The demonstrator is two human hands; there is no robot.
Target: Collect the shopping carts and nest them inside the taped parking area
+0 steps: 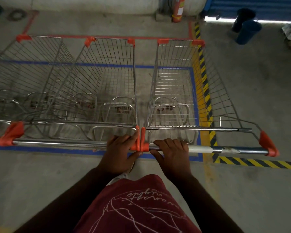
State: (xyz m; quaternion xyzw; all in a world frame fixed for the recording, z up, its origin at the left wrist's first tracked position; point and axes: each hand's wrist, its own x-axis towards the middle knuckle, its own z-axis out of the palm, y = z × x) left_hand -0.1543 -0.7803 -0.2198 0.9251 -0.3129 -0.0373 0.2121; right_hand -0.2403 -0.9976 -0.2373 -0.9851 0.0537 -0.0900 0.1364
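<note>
Both hands grip cart handles, one on each of two carts standing side by side. The left hand point(120, 153) is curled over the right end of the left cart's handle bar point(57, 143), fingers over the top and thumb underneath, right against its orange end cap point(135, 145). The right hand point(172, 154) wraps the left end of the right cart's handle bar point(208, 150) in the same way, just beside that cart's own orange cap, which touches the other. Holding the two bars where they meet probably lets the person steer and square both carts at once and keep them pressed together.

The left cart point(97, 84) seems to have more baskets nested with it on the left, with several orange corner pieces point(23, 37) and overlapping wire walls, though how many cannot be told. The right cart point(175, 84) looks single. Each cart's long axis runs away from the person, front ends pointing toward the far wall and the red tape line point(107, 37), handles nearest the body.

On the concrete floor point(40, 182), blue tape point(196, 101) outlines the parking area. The left cart sits over it. The right cart's basket overhangs the blue tape's right edge and the yellow-and-black hazard stripe point(203, 84), so it likely needs shifting left or nesting behind the others. A red fire extinguisher point(179, 9) stands at the far wall.
</note>
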